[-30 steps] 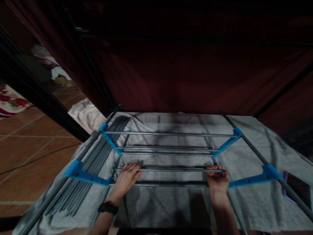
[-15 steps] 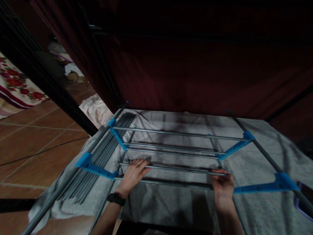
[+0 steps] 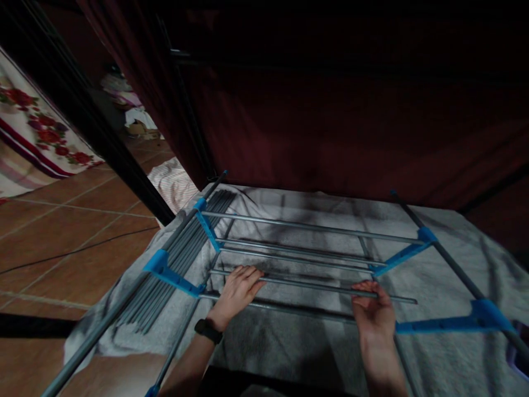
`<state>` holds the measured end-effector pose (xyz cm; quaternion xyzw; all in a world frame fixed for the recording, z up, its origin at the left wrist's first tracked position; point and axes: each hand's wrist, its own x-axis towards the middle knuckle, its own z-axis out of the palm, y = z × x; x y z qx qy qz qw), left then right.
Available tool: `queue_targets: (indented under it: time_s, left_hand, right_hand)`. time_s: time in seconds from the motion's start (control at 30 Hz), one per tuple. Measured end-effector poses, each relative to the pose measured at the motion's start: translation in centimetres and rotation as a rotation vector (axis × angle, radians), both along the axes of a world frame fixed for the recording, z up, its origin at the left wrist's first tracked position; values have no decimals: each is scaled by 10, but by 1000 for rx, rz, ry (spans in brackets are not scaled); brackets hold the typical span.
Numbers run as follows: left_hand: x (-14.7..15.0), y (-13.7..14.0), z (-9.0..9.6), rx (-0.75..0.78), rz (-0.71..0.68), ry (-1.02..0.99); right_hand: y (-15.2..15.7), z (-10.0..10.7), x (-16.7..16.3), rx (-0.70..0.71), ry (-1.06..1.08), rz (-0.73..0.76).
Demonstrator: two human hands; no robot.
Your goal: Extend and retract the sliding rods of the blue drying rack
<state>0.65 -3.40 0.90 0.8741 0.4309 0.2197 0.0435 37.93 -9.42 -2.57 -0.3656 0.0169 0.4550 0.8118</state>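
I am looking down at a grey metal rod (image 3: pixel 314 285) that lies crosswise in front of me, its long axis running left to right and dipping a little toward the right. It sits inside a rack frame of grey tubes and blue plastic connectors (image 3: pixel 171 274), above a grey towel (image 3: pixel 433 353) spread on the floor.

My left hand (image 3: pixel 239 289) lies over the rod near its left end, palm down, fingers stretched forward across it and only loosely curled; I cannot tell whether it truly clasps the rod or just rests on it. My right hand (image 3: pixel 374 311) meets the rod further right, fingers hooked over it from the near side, and the rod's right end sticks out past that hand, free in the air and short of the blue crossbar (image 3: pixel 448 324) on that side. The hands are well apart, one toward each end, so the rod spans between them.

The left end is close to the left connectors; the right end lies clear of its side. A second rail (image 3: pixel 281 307) runs parallel just nearer to me, touching or nearly touching both wrists. More parallel rails (image 3: pixel 306 251) lie beyond. A bundle of spare rods (image 3: pixel 177 259) lies along the left side rail, pointing away from me. A black watch (image 3: pixel 206 330) sits on my left wrist.
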Motion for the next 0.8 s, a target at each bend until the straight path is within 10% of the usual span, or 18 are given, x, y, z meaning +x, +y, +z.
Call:
queue_targets:
  time_s: [0.4,0.8]
  left_hand:
    - [9,8,5,-54,75,-260]
    - [4,-7,30,57,117,-269]
  right_hand:
    - [-9,68,-169,128,-429,517]
    - [12,167,-140,277,-968,190]
